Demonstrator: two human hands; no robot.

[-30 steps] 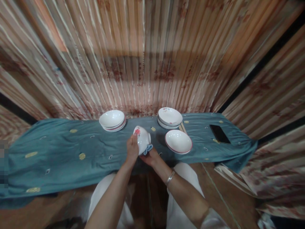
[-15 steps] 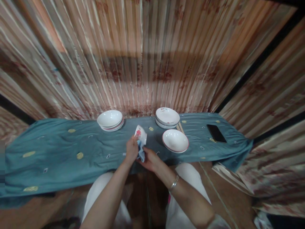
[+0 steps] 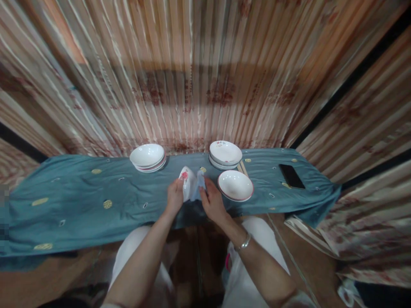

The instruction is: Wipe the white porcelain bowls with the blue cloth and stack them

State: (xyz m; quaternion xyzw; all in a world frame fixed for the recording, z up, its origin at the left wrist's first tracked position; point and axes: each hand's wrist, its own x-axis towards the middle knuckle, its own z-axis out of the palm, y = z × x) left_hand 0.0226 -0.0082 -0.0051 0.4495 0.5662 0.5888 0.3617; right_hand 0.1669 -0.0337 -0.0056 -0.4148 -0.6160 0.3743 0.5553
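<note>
My left hand (image 3: 175, 196) is closed on the side of a white bowl (image 3: 187, 184) with a red flower on its outside, tilted on edge above the front of the table. In my right hand (image 3: 212, 201) is a light blue cloth (image 3: 200, 184), pinched beside the bowl's right side; whether it touches the bowl I cannot tell. Right of that hand stands a red-rimmed white bowl (image 3: 236, 185). Farther back is a stack of white plates or shallow bowls (image 3: 225, 153). A stack of white bowls (image 3: 147, 155) stands at the back left.
A teal cloth with yellow pineapple prints (image 3: 80, 192) covers the long table. Wooden chopsticks (image 3: 243, 167) lie by the right stack. A black phone (image 3: 291, 176) rests at the right. Behind the table hangs a pleated curtain (image 3: 192, 98).
My right hand has moved up and right with the cloth, from below the bowl to beside it. The bowl has turned more on edge in my left hand.
</note>
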